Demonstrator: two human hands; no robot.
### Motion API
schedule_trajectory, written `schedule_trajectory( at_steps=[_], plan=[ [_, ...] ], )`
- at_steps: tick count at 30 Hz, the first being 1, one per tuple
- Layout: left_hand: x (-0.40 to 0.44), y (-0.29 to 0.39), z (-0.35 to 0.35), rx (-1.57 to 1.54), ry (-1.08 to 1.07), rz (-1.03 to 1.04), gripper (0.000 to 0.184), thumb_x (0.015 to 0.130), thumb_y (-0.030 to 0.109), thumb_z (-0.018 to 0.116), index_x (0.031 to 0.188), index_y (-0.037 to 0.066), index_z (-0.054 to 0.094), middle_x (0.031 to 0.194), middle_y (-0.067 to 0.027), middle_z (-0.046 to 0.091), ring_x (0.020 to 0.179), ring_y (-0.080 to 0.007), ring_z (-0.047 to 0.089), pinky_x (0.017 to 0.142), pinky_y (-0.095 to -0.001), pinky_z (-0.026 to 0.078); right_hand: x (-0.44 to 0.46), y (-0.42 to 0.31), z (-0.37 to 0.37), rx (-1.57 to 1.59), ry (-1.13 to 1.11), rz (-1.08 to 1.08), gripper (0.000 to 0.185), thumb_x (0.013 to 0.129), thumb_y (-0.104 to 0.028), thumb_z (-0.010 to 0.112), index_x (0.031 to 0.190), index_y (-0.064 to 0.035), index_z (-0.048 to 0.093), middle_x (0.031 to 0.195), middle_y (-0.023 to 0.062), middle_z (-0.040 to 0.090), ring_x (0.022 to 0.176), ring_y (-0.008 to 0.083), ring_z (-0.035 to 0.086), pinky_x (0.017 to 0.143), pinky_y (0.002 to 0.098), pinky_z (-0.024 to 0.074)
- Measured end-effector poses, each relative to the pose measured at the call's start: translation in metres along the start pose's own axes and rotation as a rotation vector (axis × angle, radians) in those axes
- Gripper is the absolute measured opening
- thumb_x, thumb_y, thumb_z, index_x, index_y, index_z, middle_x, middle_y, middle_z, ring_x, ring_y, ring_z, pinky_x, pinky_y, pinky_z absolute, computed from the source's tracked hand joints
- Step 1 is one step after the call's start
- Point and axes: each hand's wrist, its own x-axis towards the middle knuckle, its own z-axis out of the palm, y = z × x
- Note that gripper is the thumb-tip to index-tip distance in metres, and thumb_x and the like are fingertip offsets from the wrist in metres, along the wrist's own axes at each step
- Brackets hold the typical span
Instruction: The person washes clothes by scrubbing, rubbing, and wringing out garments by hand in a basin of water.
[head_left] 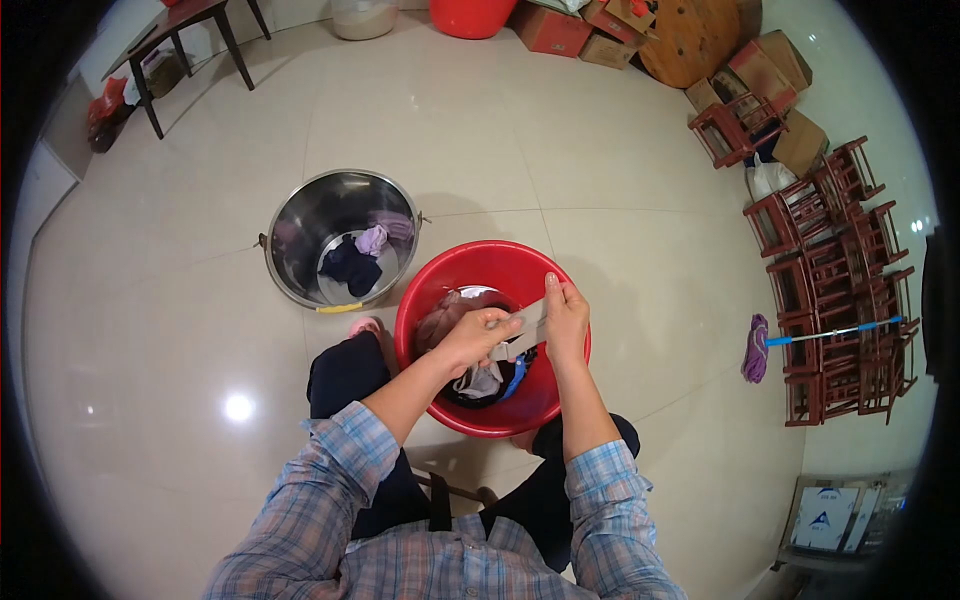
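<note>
A strip of light grey cloth [528, 331] is stretched between my two hands above the red basin [418, 283]; its exact kind is unclear. My left hand [478, 337] pinches one end, fingers closed. Higher up and to the right, my right hand [567, 318] grips the other end with the thumb on top. Below them in the basin lie a brownish-pink cloth [440, 321], a pale grey cloth [480, 384] and something dark with a blue edge. My hands and forearms hide part of the basin's contents.
Left of the basin stands a steel bucket [284, 262] holding navy cloth [349, 266] and lilac cloth [373, 240]. Stacked red-brown stools [815, 290] and a purple mop head [757, 350] are at the right. Cardboard boxes [551, 31] and a dark table [170, 25] stand farther back.
</note>
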Motion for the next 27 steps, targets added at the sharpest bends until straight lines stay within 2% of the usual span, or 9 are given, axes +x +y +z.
schedule_trajectory(
  at_steps=[2,4,7,11,14,16,19,22,27],
  plan=[
    [-0.003,0.003,0.000,0.008,-0.071,-0.029,0.033,0.086,0.039,0.054,0.096,0.007,0.055,0.072,0.0010,0.055,0.056,-0.0069,0.045,0.048,-0.0188,0.035,0.001,0.002,-0.001,0.046,-0.006,0.029,0.042,0.088,-0.031,0.053,0.055,-0.0053,0.043,0.050,-0.0027,0.038,0.048,0.0069,0.034,0.043,0.0266,0.0282],
    [-0.003,0.002,0.000,0.029,-0.187,-0.047,0.024,0.085,0.029,0.057,0.092,0.005,0.055,0.069,0.0003,0.056,0.052,-0.0054,0.043,0.043,-0.0191,0.032,0.002,0.004,-0.002,0.079,-0.011,0.040,0.042,0.088,-0.031,0.053,0.055,-0.0057,0.043,0.050,-0.0030,0.038,0.048,0.0068,0.033,0.043,0.0264,0.0279],
    [0.000,-0.004,-0.004,0.106,-0.231,-0.005,0.024,0.085,0.026,0.058,0.093,0.003,0.055,0.072,-0.0007,0.055,0.053,-0.0056,0.044,0.045,-0.0179,0.033,0.006,0.011,-0.004,0.121,-0.011,0.049,0.042,0.088,-0.030,0.052,0.055,-0.0066,0.043,0.050,-0.0035,0.038,0.048,0.0065,0.033,0.043,0.0259,0.0275],
    [0.003,-0.013,-0.002,0.069,-0.218,0.103,0.026,0.083,0.025,0.060,0.094,0.002,0.053,0.069,-0.0010,0.051,0.052,-0.0068,0.043,0.046,-0.0186,0.033,0.006,0.012,-0.003,0.170,-0.011,0.054,0.042,0.088,-0.031,0.052,0.055,-0.0075,0.043,0.051,-0.0045,0.038,0.048,0.0060,0.032,0.043,0.0252,0.0269],
    [0.003,-0.011,-0.001,0.038,-0.209,0.133,0.030,0.086,0.030,0.057,0.092,0.001,0.053,0.069,-0.0012,0.050,0.051,-0.0077,0.041,0.048,-0.0202,0.036,0.004,0.007,-0.003,0.187,-0.016,0.047,0.041,0.088,-0.031,0.052,0.056,-0.0081,0.043,0.052,-0.0050,0.038,0.048,0.0055,0.032,0.043,0.0250,0.0267],
    [0.000,0.002,-0.001,-0.173,-0.107,-0.105,0.034,0.089,0.035,0.050,0.091,0.001,0.054,0.071,-0.0022,0.049,0.054,-0.0092,0.044,0.051,-0.0216,0.039,0.006,0.010,-0.003,0.192,-0.021,0.048,0.041,0.088,-0.032,0.052,0.056,-0.0083,0.043,0.052,-0.0051,0.038,0.048,0.0054,0.032,0.043,0.0248,0.0269],
    [0.010,-0.014,-0.009,-0.248,-0.106,-0.137,0.039,0.091,0.039,0.045,0.091,0.001,0.054,0.072,-0.0027,0.049,0.058,-0.0102,0.046,0.053,-0.0230,0.041,0.005,0.009,-0.002,0.190,-0.022,0.055,0.041,0.088,-0.032,0.052,0.056,-0.0086,0.043,0.052,-0.0051,0.039,0.048,0.0053,0.033,0.043,0.0246,0.0273],
    [0.010,-0.017,-0.005,-0.085,-0.043,-0.082,0.035,0.091,0.035,0.046,0.090,0.001,0.054,0.072,-0.0032,0.050,0.060,-0.0108,0.048,0.054,-0.0233,0.042,0.003,0.005,-0.002,0.168,-0.033,0.056,0.041,0.089,-0.032,0.052,0.056,-0.0084,0.043,0.052,-0.0048,0.039,0.049,0.0055,0.033,0.043,0.0245,0.0278],
    [0.012,-0.020,-0.011,-0.111,-0.070,-0.025,0.029,0.091,0.030,0.047,0.090,0.001,0.054,0.068,-0.0033,0.053,0.061,-0.0113,0.050,0.055,-0.0240,0.044,0.002,0.005,-0.003,0.063,-0.039,0.047,0.041,0.089,-0.032,0.052,0.056,-0.0082,0.043,0.052,-0.0046,0.039,0.048,0.0059,0.034,0.044,0.0244,0.0282]
  ],
)
